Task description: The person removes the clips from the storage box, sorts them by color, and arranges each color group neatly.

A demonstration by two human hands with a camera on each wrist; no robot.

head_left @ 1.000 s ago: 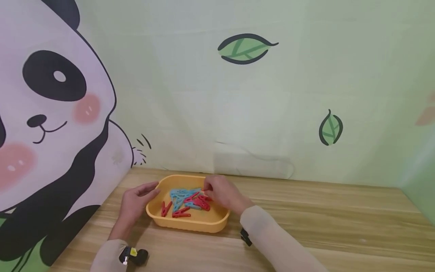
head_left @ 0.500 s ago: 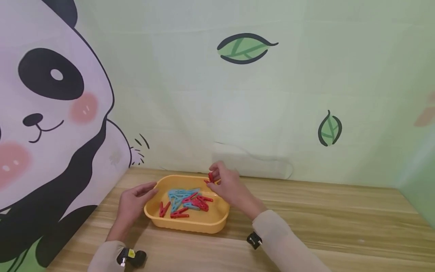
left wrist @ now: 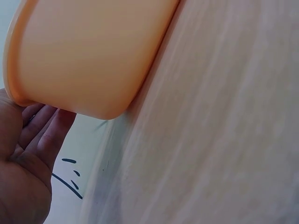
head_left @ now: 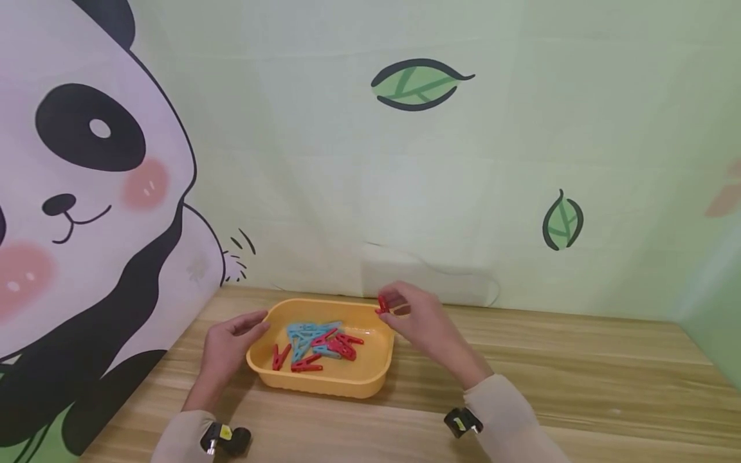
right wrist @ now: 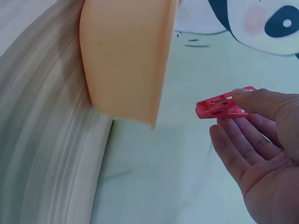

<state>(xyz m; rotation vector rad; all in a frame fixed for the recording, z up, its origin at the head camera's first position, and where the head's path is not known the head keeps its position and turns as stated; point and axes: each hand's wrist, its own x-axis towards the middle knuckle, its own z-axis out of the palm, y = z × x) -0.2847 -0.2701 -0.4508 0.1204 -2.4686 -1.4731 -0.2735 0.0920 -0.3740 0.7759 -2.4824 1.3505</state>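
A yellow plastic basin (head_left: 324, 384) sits on the table in the head view, with several blue clothespins (head_left: 303, 337) and red clothespins (head_left: 307, 364) lying loose inside. My left hand (head_left: 228, 344) rests against the basin's left end, fingers fairly straight. The left wrist view shows those fingers (left wrist: 53, 133) along the outer wall, near the rim. My right hand (head_left: 419, 321) is at the basin's back right corner and pinches one red clothespin (right wrist: 222, 105) between thumb and fingers. That clothespin is above rim height and its closed end points away from the palm.
The wooden table (head_left: 550, 379) extends to the right of the basin and in front of it. Close behind stands a pale green backdrop (head_left: 324, 193) printed with leaves and a panda (head_left: 116, 206). Black camera mounts (head_left: 463, 421) are strapped to both wrists.
My right hand came up out of the basin with a red clothespin, then moved right to the back right corner. The left hand stays at the basin's left end.
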